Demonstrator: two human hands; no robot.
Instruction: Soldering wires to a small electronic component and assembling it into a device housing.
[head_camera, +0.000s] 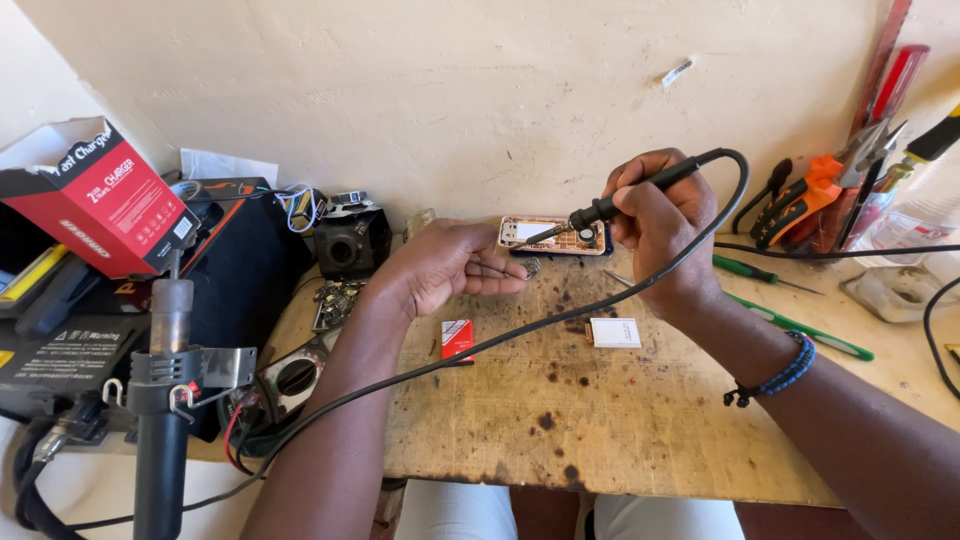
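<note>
Two hands on one job: right hand (665, 225) closed pen-style around the iron (640, 190), tip angled down onto the phone (555, 236) at the bench's (600, 420) far edge by the wall; left hand (450, 265) lies beside the phone, fingers pinching thin wire, likely solder; iron's black rubbery cord (500, 340) loops clear; scorched plywood top; hot-air gun (165, 400) parked left.

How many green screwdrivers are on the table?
2. One green screwdriver lies just right of the right hand; a longer green one lies nearer, beside the wrist. More tools may be hidden in the pile by the wall.
</note>
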